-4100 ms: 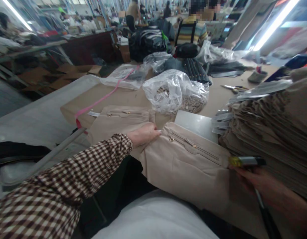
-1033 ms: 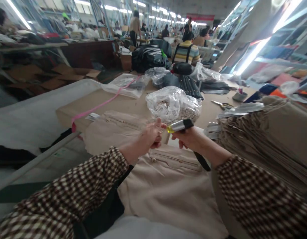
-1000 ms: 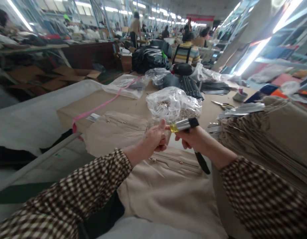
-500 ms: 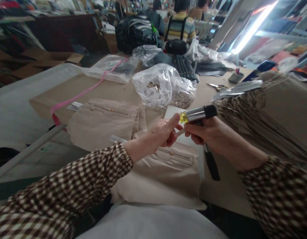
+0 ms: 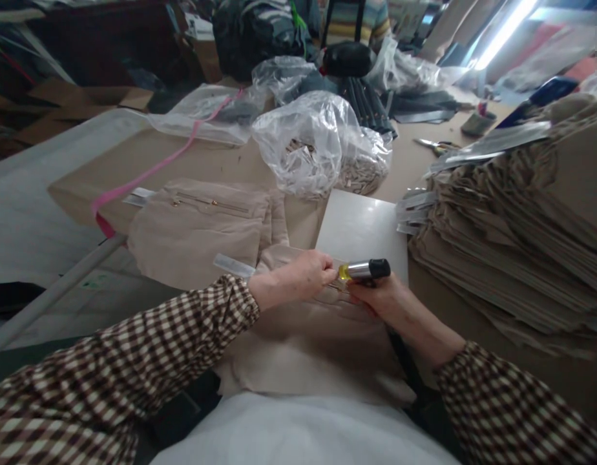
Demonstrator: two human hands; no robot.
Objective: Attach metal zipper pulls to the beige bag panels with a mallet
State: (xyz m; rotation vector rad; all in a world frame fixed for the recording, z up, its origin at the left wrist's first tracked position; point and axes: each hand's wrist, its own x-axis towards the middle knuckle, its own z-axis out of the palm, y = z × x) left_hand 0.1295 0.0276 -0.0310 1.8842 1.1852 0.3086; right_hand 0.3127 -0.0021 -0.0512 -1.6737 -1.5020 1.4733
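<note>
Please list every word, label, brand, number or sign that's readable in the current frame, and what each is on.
No text can be read.
Green marks, lower left: too small and blurred.
Mallet in the right hand: no lettering visible.
Clear plastic bag: no lettering visible.

A tan worktable [image 5: 408, 171] stretches from the near side toward the far middle. A pale rail [image 5: 56, 294] slants along the near left. At the far left, open cardboard boxes [image 5: 88, 106] sit low before a dark reddish panel [image 5: 104, 42] (its edges blur into shadow). At the far right, a slanted tube light [image 5: 504, 35] glares white.
</note>
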